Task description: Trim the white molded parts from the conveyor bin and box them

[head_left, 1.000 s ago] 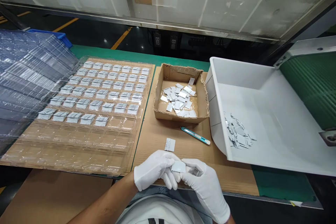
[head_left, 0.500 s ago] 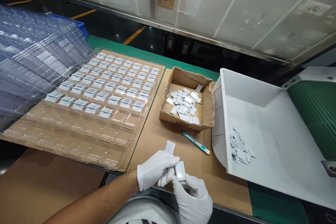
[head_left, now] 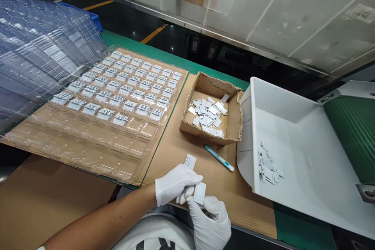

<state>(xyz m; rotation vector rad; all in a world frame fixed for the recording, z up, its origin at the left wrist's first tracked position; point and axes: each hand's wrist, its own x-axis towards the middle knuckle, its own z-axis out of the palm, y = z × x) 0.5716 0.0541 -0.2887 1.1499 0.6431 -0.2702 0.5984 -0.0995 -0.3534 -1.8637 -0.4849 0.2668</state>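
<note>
Between my gloved hands is a small white rectangular piece (head_left: pixel 199 193), flat and thin. My left hand (head_left: pixel 179 184) pinches its left edge, and the fingers of my right hand (head_left: pixel 210 218) grip its lower right side. Just beyond my left hand, another small white piece with dark marks (head_left: pixel 190 161) lies on the cardboard. A teal utility knife (head_left: pixel 219 158) rests a little further off to the right. Loose white pieces (head_left: pixel 208 114) lie jumbled in an open cardboard box (head_left: pixel 191 129) ahead of my hands.
On the left, a clear plastic tray (head_left: pixel 117 164) holds rows of stacked white pieces, with its near pockets unfilled. A stack of clear trays (head_left: pixel 43 54) rises at far left. A white bin (head_left: pixel 293 156) with scraps stands right, beside a green ribbed belt (head_left: pixel 354 133).
The white piece has tilted slightly in my fingers, and its glare is gone. My right hand has shifted a little left. The whole view has moved slightly.
</note>
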